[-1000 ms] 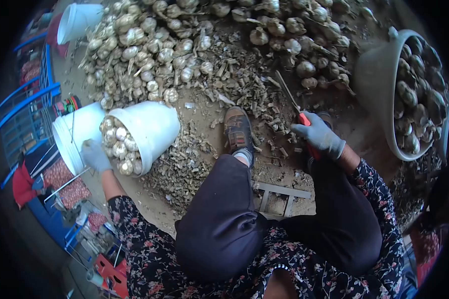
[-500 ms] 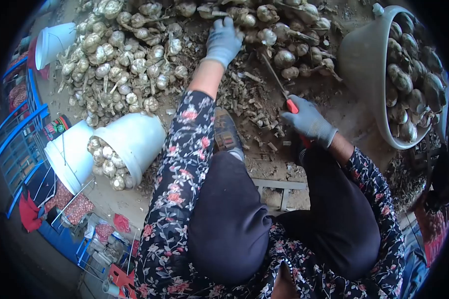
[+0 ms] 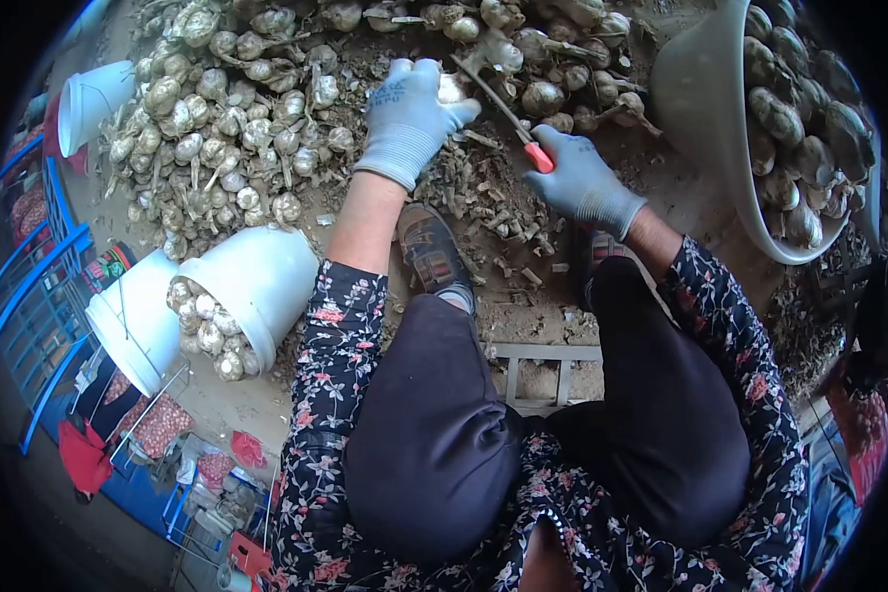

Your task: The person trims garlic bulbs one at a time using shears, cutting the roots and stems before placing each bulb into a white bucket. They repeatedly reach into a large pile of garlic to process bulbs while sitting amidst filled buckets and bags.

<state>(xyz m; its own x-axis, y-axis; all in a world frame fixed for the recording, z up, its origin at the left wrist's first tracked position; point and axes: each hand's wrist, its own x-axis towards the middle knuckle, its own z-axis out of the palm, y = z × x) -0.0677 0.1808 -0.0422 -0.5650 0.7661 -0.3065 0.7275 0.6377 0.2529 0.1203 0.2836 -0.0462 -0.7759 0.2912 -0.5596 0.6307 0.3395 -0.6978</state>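
Observation:
My left hand (image 3: 405,120), in a grey knit glove, is closed round a pale garlic bulb (image 3: 451,89) that shows between its fingers and thumb. A knife (image 3: 493,96) with a red handle is gripped in my gloved right hand (image 3: 584,180). Its long thin blade slants up and left, and the tip overlaps the area just above the held bulb. Beyond both hands lie garlic bulbs with stalks (image 3: 553,74). Below the blade, cut stalk pieces and dry skins (image 3: 493,192) litter the ground.
Loose garlic (image 3: 217,138) is heaped at left. A tipped white bucket (image 3: 266,271) spills bulbs near my left arm, with another white bucket (image 3: 133,316) beside it. A large tub (image 3: 696,99) full of garlic stands at right. My shoe (image 3: 429,252) rests close to the scraps.
My left hand has drawn back from the pile toward me and now holds a garlic bulb. My right hand has moved up and left, bringing the knife blade close to that bulb.

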